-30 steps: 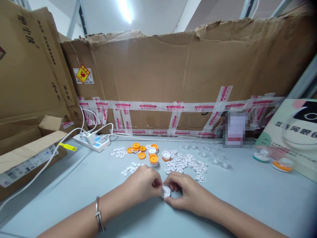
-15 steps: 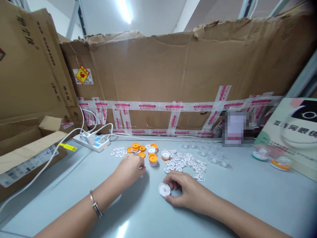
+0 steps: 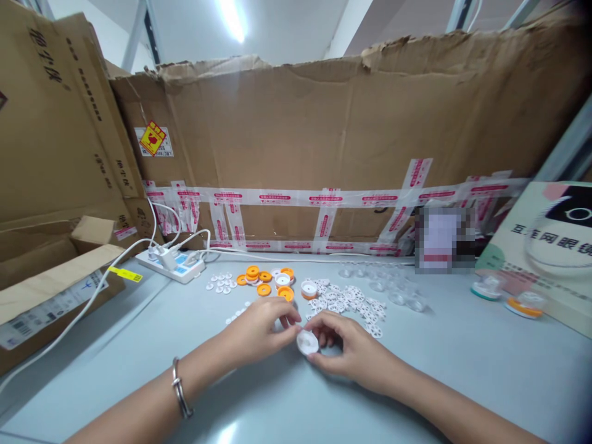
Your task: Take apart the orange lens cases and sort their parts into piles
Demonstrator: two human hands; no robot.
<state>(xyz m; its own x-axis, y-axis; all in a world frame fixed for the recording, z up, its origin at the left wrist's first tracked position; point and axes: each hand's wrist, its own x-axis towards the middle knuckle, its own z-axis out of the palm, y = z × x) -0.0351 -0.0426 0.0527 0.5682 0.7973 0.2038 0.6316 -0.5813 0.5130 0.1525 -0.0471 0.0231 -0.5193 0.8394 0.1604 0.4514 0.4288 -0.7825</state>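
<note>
My right hand (image 3: 354, 351) grips a white round plastic part (image 3: 307, 343) by its rim, between thumb and fingers, just above the table. From the other side, the thumb and fingertips of my left hand (image 3: 266, 330) are pinched together at the edge of that part. Whether anything small sits in the pinch is hidden. Behind the hands lie orange rings (image 3: 264, 290), white-and-orange round parts (image 3: 309, 288) and a heap of white perforated discs (image 3: 340, 298). Small white pieces (image 3: 235, 313) lie partly behind my left hand.
More small white pieces (image 3: 221, 283) are spread farther left. Clear plastic domes (image 3: 398, 290) stand at the back right, with two domed pieces (image 3: 525, 305) by a printed box (image 3: 550, 246). A power strip (image 3: 185, 269) with cables and an open carton (image 3: 60, 296) occupy the left.
My left hand has moved right from the small white pieces to the edge of the white round part. My right hand still holds that part, now slightly higher in view.
</note>
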